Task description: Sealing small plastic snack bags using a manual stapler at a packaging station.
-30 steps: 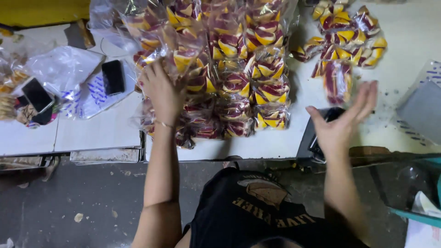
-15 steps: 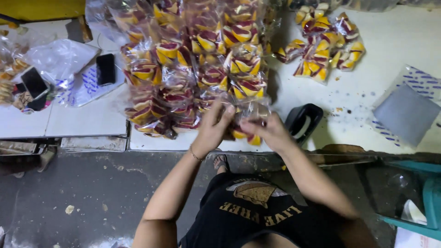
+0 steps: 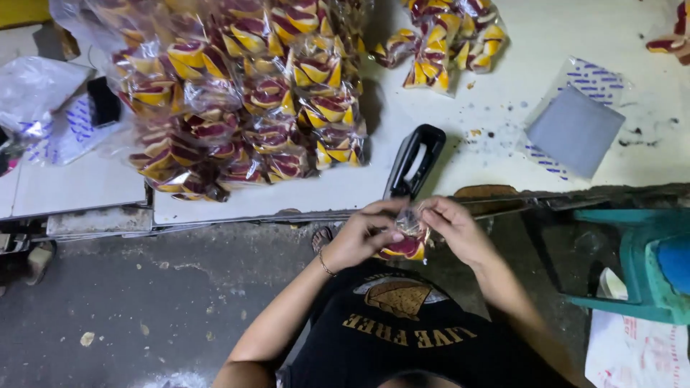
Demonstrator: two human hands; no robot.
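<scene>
While a big pile of filled bags (image 3: 244,108) sits on the table (image 3: 503,144), you work one more.
Both your left hand (image 3: 363,237) and right hand (image 3: 453,230) pinch the small snack bag (image 3: 406,241) shut-fingered, just below the table edge, near the stapler (image 3: 415,162).

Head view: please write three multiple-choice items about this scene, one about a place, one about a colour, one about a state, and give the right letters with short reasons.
1. Where is the black stapler?
A. on the white table, just beyond the hands
B. on the floor
C. on the teal chair

2. Which colours have the snacks in the small packet?
A. green and white
B. dark red and yellow
C. blue and black

3. How is the small packet held?
A. lying untouched on the pile
B. in the left hand only
C. between both hands

Key: 1 A, it lies near the table edge; 2 B, the same as the big pile of packets; 3 C, the right hand also pinches it.
</scene>
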